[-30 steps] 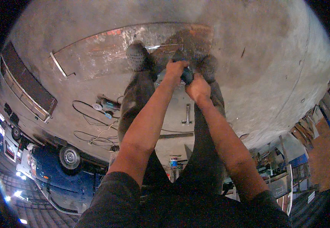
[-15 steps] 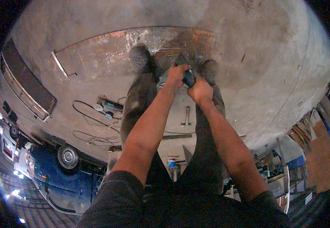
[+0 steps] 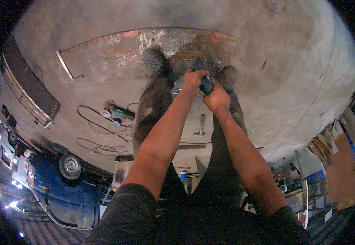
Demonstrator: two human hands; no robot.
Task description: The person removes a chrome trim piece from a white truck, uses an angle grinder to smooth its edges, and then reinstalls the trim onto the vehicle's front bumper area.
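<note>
Both hands are closed around a dark power tool [image 3: 206,85], shaped like an angle grinder, between my lower legs. My left hand [image 3: 194,80] grips its far part, and my right hand [image 3: 218,99] wraps round its near end. The tool's working end is hidden or too dark to make out. Beyond my hands lies a long, scuffed metal sheet [image 3: 104,53] with orange and rusty patches. My shoes rest on or against it, one each side of the tool. A hammer [image 3: 202,124] lies on the floor nearer to me.
To the left, a teal angle grinder [image 3: 119,112] lies with its looped cable [image 3: 83,118]. A bent metal strip [image 3: 65,67], a dark framed panel [image 3: 30,87] and a blue vehicle [image 3: 67,196] are farther left. Near me are a flat bar [image 3: 192,146] and a can [image 3: 182,175]. Boards [image 3: 341,151] stand right.
The view has shifted slightly, with my hands, legs and the sheet appearing a little farther right. Both hands keep their grip on the power tool.
</note>
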